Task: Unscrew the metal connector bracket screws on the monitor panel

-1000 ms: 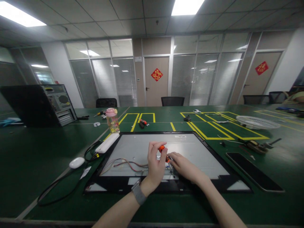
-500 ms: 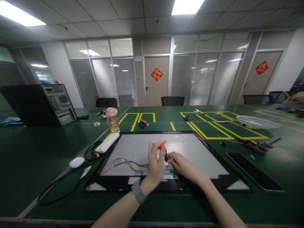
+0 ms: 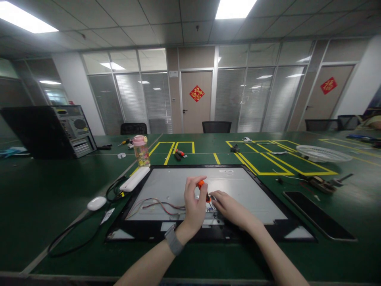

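Observation:
A monitor panel (image 3: 244,190) lies face down on the green table, its grey metal back up inside a black frame. My left hand (image 3: 194,206) is closed round an orange-handled screwdriver (image 3: 203,187), held upright over the panel's near middle. My right hand (image 3: 229,207) rests beside it with fingertips pinched at the screwdriver's lower end, on a small circuit board I can barely make out. Thin coloured wires (image 3: 154,203) run across the panel to the left of my hands. A grey watch band is on my left wrist.
A white bar (image 3: 134,179), a white mouse (image 3: 96,203) and a black cable (image 3: 68,234) lie left of the panel. Behind are a pink-capped bottle (image 3: 141,151) and a computer case (image 3: 50,131). A dark strip (image 3: 318,215), small tools (image 3: 323,183) and a fan grille (image 3: 323,153) are right.
The screwdriver handle has shifted slightly left and my left fingers have regripped it. My right hand and the panel stay where they were.

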`<state>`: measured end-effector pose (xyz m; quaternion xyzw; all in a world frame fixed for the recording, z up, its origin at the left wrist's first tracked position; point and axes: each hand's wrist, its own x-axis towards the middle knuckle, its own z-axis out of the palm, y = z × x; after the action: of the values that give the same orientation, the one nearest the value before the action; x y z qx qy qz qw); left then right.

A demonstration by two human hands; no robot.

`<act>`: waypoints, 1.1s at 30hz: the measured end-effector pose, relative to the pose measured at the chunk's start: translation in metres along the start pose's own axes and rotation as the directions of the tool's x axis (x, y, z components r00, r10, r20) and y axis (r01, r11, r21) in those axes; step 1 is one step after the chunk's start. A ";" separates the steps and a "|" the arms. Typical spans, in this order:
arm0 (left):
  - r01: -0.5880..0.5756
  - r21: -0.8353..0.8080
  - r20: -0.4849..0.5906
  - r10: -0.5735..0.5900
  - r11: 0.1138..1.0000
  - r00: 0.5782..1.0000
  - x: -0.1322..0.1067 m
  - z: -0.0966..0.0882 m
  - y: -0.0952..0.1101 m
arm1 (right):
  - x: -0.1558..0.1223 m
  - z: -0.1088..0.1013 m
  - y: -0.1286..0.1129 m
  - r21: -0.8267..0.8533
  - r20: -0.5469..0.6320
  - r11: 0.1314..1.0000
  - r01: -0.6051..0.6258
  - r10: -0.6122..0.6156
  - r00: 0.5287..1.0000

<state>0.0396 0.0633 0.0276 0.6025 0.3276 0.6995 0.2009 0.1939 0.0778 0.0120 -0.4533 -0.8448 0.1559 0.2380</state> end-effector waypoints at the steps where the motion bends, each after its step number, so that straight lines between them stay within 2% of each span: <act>1: 0.022 -0.020 -0.002 -0.022 1.000 1.000 -0.001 0.000 0.000 | 0.000 0.000 0.000 0.000 0.000 1.000 -0.003 0.003 1.000; 5: 0.095 -0.101 0.031 -0.092 0.990 0.995 -0.003 0.002 0.001 | 0.000 0.000 -0.001 -0.001 -0.006 1.000 -0.004 0.004 1.000; 9: 0.095 -0.103 0.054 -0.090 0.990 0.994 -0.003 0.001 0.003 | 0.000 0.000 -0.001 -0.003 -0.007 1.000 -0.003 0.003 1.000; 16: -0.033 0.041 0.011 0.033 0.999 0.999 -0.001 0.000 0.000 | 0.000 0.000 -0.001 0.000 -0.006 1.000 0.002 -0.002 1.000; 20: -0.059 0.075 0.000 0.060 0.995 0.998 -0.001 -0.001 0.002 | 0.000 0.000 -0.002 0.000 -0.003 1.000 -0.002 0.002 1.000; 27: 0.075 -0.073 0.050 -0.071 0.994 0.996 -0.001 0.000 0.003 | -0.001 0.000 -0.002 -0.008 -0.006 1.000 -0.002 0.002 1.000; 33: -0.045 0.069 0.025 0.044 0.997 0.999 0.001 -0.001 0.005 | -0.001 0.000 -0.001 -0.002 -0.023 1.000 0.009 -0.009 1.000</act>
<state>0.0387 0.0602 0.0319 0.6246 0.3360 0.6847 0.1679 0.1935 0.0762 0.0125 -0.4516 -0.8440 0.1489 0.2481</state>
